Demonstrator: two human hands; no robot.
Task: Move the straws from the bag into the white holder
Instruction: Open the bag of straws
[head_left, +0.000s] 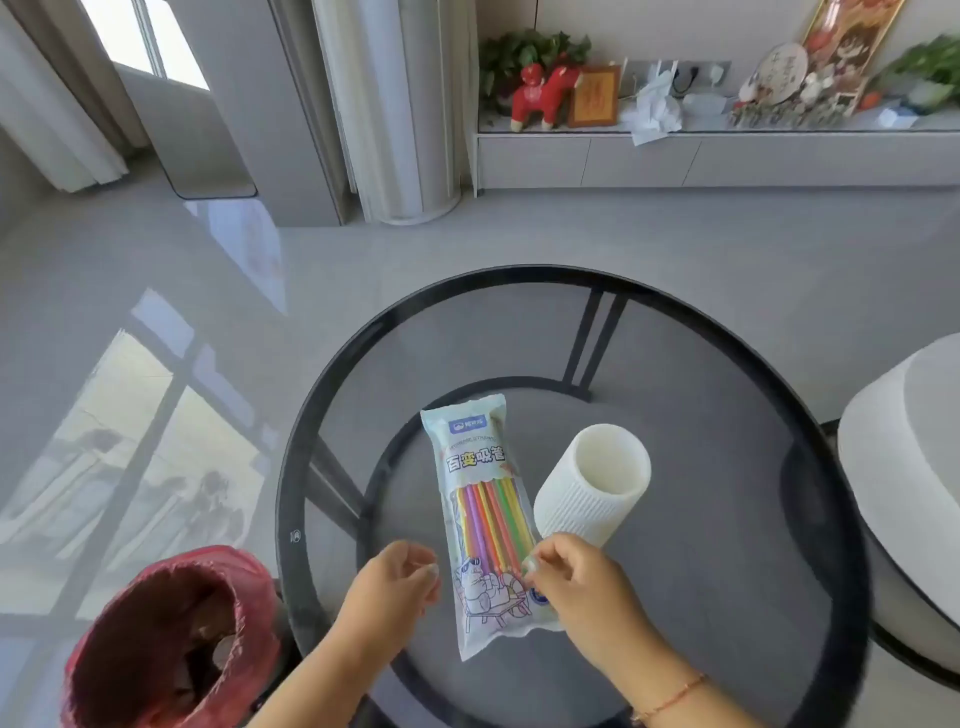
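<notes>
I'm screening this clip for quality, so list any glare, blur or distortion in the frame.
Head view: wide-angle bending curves the round glass table rim and the wall cabinet; window glare washes the glossy floor at left; the whole frame is slightly soft, yet the straw bag print and ribbed white holder stay legible.

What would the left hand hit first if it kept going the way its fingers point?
The left hand points right, toward the straw bag lying flat on the glass table. It would likely meet the bag's near left edge first; height above the table is unclear.
</notes>
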